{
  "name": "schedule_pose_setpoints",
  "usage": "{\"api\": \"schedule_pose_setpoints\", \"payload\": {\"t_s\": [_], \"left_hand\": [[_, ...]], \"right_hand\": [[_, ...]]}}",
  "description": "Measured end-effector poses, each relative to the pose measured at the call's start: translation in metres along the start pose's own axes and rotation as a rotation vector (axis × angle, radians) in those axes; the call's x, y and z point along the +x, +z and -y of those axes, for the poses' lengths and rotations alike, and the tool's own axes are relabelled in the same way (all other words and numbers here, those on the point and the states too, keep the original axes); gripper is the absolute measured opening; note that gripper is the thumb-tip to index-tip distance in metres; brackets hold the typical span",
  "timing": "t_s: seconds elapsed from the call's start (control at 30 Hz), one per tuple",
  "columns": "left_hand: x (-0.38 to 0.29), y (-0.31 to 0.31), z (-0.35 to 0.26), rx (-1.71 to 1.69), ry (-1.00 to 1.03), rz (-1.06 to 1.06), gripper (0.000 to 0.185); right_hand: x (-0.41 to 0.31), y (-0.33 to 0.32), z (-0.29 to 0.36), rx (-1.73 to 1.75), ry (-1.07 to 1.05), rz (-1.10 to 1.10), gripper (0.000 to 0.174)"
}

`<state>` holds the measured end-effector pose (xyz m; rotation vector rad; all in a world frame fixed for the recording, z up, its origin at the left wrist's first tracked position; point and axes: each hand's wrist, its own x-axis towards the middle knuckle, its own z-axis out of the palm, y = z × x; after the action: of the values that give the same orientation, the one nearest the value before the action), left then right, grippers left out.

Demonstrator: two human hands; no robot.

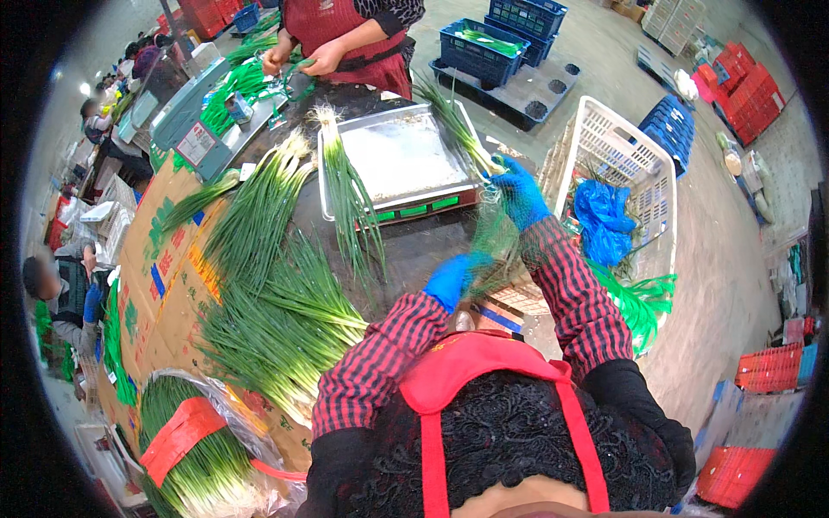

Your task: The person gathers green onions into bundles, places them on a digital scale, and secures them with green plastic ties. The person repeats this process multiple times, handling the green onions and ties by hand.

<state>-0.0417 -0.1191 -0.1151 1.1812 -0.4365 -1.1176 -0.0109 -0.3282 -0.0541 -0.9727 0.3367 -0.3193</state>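
Note:
In a blue glove, my right hand (518, 188) grips the white root end of a small bunch of green onions (456, 126), whose leaves reach over the right edge of the scale's metal tray (401, 152). My left hand (450, 278), also gloved in blue, is closed on green mesh netting (495, 236) that stretches up to the right hand. Another bunch (340, 168) lies across the tray's left edge. More green onions (259, 213) are spread on the table to the left, with a large pile (291, 324) nearer me.
A big bundle (201, 453) with a red band lies at the lower left on cardboard (162, 291). At right, a white crate (667, 194) holds a blue plastic bag (603, 220), with green nets (638, 298) over its near edge. Across the table a person in a red apron (350, 39) handles green netting.

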Motion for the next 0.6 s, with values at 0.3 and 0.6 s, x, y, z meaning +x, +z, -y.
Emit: {"api": "schedule_pose_setpoints", "payload": {"t_s": [0.3,0.6], "left_hand": [[-0.014,0.004,-0.043,0.054,0.048,-0.411,0.043],[-0.004,-0.005,-0.018,0.320,0.056,-0.108,0.034]], "right_hand": [[-0.029,-0.005,-0.042,0.389,0.064,0.040,0.053],[-0.037,0.000,-0.049,0.411,0.017,-0.009,0.052]]}}
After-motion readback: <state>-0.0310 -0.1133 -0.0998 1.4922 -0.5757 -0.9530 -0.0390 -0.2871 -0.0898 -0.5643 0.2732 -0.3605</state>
